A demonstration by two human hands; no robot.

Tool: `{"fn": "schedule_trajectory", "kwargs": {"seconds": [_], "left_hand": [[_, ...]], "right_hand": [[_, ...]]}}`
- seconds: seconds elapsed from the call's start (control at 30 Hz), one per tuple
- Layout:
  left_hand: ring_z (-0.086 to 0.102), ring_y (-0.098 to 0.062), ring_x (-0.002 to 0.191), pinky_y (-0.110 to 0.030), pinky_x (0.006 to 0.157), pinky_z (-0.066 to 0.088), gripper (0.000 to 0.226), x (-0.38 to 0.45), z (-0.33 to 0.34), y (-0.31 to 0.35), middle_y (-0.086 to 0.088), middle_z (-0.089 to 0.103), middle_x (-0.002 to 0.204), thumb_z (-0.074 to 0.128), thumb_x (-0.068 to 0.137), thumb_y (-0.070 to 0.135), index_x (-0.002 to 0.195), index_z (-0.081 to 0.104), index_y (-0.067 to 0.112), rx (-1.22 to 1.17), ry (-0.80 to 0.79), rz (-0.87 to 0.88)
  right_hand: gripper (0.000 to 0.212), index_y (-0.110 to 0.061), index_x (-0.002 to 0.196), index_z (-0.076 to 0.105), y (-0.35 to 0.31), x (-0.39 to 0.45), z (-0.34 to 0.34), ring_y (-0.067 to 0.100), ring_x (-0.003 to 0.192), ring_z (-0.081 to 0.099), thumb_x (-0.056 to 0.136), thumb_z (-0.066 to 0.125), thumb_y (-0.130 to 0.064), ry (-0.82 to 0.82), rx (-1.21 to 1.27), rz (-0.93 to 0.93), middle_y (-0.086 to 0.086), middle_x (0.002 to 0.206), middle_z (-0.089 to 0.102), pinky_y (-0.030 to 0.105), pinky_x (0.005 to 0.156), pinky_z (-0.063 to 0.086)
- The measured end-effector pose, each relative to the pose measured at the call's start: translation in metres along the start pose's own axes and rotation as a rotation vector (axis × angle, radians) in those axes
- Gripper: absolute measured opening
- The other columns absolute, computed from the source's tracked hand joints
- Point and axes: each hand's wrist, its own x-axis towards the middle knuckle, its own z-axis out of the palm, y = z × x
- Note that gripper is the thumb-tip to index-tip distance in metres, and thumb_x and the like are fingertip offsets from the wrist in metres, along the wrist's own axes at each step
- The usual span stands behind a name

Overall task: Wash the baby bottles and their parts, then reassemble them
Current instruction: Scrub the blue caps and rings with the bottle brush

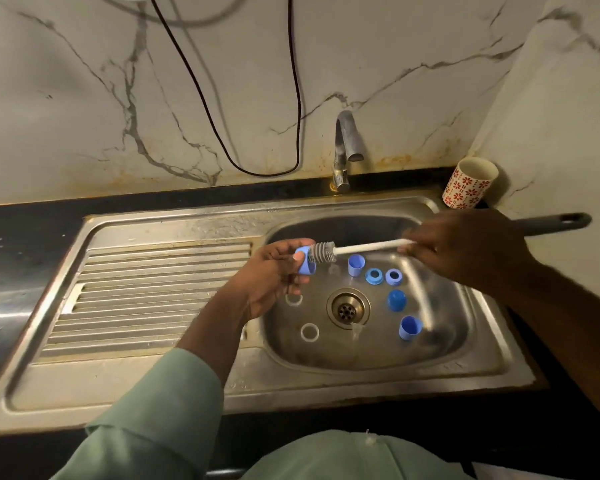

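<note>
The left hand [271, 271] has its fingers [300, 261] pinched round a small light-blue plastic cap [305, 263], mouth turned rightward so the grey bristled bottle brush [323, 252] can enter. The right hand [465, 251] grips the brush's white handle, scrubbing above the steel sink [465, 368].

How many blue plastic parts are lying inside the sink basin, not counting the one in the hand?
5: a cup, two rings, a dome cap and a cup nearest. The hands may hide others.
</note>
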Motion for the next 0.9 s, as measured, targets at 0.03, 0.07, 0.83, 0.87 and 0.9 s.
{"fn": "schedule_trajectory", "kwargs": {"seconds": [0.03, 0.07, 0.83, 0.87, 0.9], "left_hand": [[0.062, -0.018, 0.071, -0.027, 0.061, 0.055, 0.023, -0.001, 0.003, 0.001, -0.016, 0.069, 0.105, 0.051, 0.103, 0.010, 0.119, 0.066, 0.013, -0.007, 0.023, -0.004], [0.060, -0.019, 0.070, -0.027, 0.059, 0.054, 0.022, -0.001, 0.005, 0.001, -0.018, 0.068, 0.105, 0.050, 0.103, 0.010, 0.119, 0.066, 0.012, -0.016, 0.047, 0.000], [0.058, -0.023, 0.078, -0.028, 0.070, 0.058, 0.030, -0.001, 0.011, -0.018, -0.019, 0.063, 0.112, 0.046, 0.103, 0.011, 0.130, 0.060, 0.010, -0.102, 0.032, 0.215], [0.060, -0.026, 0.080, -0.028, 0.072, 0.058, 0.028, 0.000, 0.010, -0.017, -0.019, 0.064, 0.112, 0.048, 0.103, 0.010, 0.127, 0.062, 0.011, -0.042, 0.044, 0.241], [0.062, -0.031, 0.084, -0.030, 0.074, 0.059, 0.027, 0.001, 0.009, -0.017, -0.019, 0.065, 0.114, 0.049, 0.103, 0.009, 0.125, 0.063, 0.014, 0.042, 0.069, 0.257]], "right_hand": [[0.026, -0.026, 0.099, 0.070, -0.001, -0.001, -0.005, 0.017, 0.067, 0.063, 0.091, 0.054, -0.044, -0.018, -0.084, -0.076, -0.003, 0.078, 0.069, 0.026, 0.054, 0.047], [0.026, -0.028, 0.105, 0.068, -0.001, -0.002, -0.007, 0.014, 0.072, 0.064, 0.094, 0.052, -0.044, -0.107, -0.123, -0.125, -0.005, 0.085, 0.069, 0.024, 0.056, 0.044], [0.029, -0.027, 0.093, 0.071, 0.007, -0.003, 0.033, 0.013, 0.071, 0.061, 0.096, 0.049, -0.046, -0.206, 0.272, 0.136, -0.002, 0.078, 0.069, 0.020, 0.054, 0.036], [0.029, -0.028, 0.082, 0.069, 0.005, -0.001, 0.031, 0.011, 0.066, 0.058, 0.095, 0.051, -0.045, -0.281, 0.336, 0.162, -0.003, 0.071, 0.067, 0.021, 0.053, 0.035], [0.031, -0.028, 0.070, 0.067, 0.003, 0.003, 0.027, 0.008, 0.059, 0.055, 0.094, 0.054, -0.043, -0.383, 0.420, 0.176, -0.003, 0.063, 0.063, 0.022, 0.051, 0.035]]}}
